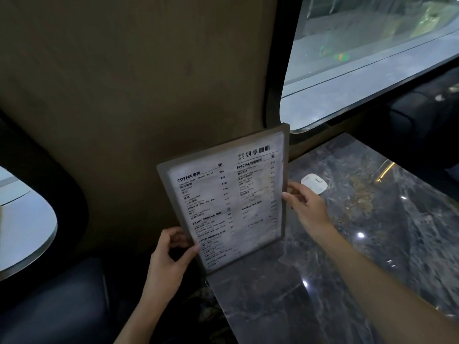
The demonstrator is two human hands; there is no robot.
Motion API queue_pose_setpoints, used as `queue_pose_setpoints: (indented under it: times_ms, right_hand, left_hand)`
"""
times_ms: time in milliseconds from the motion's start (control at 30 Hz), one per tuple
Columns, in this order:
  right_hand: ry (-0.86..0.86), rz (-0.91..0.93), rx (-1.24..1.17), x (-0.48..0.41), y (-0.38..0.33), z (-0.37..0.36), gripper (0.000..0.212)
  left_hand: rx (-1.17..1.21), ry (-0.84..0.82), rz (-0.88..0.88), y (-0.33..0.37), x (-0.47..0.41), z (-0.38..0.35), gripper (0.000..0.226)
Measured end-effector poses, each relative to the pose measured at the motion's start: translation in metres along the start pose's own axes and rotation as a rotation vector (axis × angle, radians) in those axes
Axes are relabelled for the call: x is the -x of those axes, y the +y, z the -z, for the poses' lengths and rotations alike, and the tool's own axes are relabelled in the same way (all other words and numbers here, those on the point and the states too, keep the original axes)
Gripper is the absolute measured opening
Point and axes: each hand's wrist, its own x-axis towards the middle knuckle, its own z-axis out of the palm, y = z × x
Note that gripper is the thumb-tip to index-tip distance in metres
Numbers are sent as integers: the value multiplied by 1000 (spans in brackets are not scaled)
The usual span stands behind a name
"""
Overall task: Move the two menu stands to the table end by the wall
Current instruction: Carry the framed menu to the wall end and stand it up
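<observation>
Your right forearm crosses the dark marble table from the lower right; your right hand reaches the right edge of the menu stand, fingers pinched together on that edge about halfway up; your left hand comes up from below the table's near-left corner, thumb in front and fingers behind, clamped on the stand's lower left edge; both hands closed on the one stand. Stand is upright, tilted a little to the left, its bottom edge at or just above the tabletop near the left corner, cannot tell if it touches; printed face toward you, headings COFFEE, FRUIT DRINKS, SPECIAL readable, smaller print blurred. Only one menu stand in view. Brown wall directly behind the stand; window to the right of the wall, above the table's far side. White flat device lies on the table just past your right hand, apart from the stand. Dark seat lower left; pale table at far left edge.
</observation>
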Motion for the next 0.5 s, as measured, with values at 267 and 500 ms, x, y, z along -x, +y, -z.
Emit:
queue_pose_setpoints:
  times_ms: [267, 500]
  right_hand:
    - [-46, -198, 62, 30, 47, -15, 29]
    - [-42, -93, 326, 36, 61, -20, 21]
  left_hand:
    - [-190, 31, 166, -34, 23, -22, 29]
    - [-302, 31, 150, -43, 23, -27, 24]
